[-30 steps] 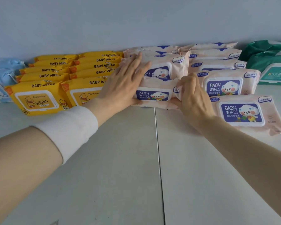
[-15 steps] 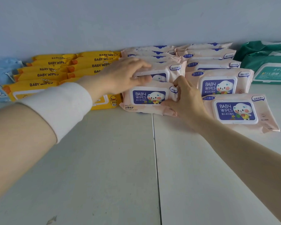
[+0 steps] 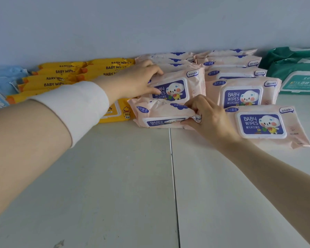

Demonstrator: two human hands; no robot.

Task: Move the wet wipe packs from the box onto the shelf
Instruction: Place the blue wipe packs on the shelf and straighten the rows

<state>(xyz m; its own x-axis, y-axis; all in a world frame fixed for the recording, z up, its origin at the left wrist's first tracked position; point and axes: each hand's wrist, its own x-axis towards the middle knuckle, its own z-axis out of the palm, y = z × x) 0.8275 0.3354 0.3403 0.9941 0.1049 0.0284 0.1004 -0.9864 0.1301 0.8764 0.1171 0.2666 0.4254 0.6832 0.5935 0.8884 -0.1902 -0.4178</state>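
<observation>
Pink baby wipe packs lie in two overlapping rows on the white shelf (image 3: 115, 176). My left hand (image 3: 138, 79) grips the left end of the second pink pack (image 3: 179, 86) in the left row, with the thumb on its blue label. My right hand (image 3: 208, 115) pinches the right end of the front pink pack (image 3: 159, 113), which is tipped so its label faces forward and down. To the right, another pink pack (image 3: 265, 124) lies flat at the front of the right row. The box is out of view.
Yellow baby wipe packs (image 3: 61, 77) lie in rows to the left, partly behind my left forearm. Light blue packs (image 3: 0, 81) sit at the far left, green packs (image 3: 301, 76) at the far right. A seam (image 3: 174, 176) splits the shelf; the wall stands behind.
My left hand has closed on the second pink pack and pulled it up into view. My right hand has tipped the front pack forward, so its label now faces down more.
</observation>
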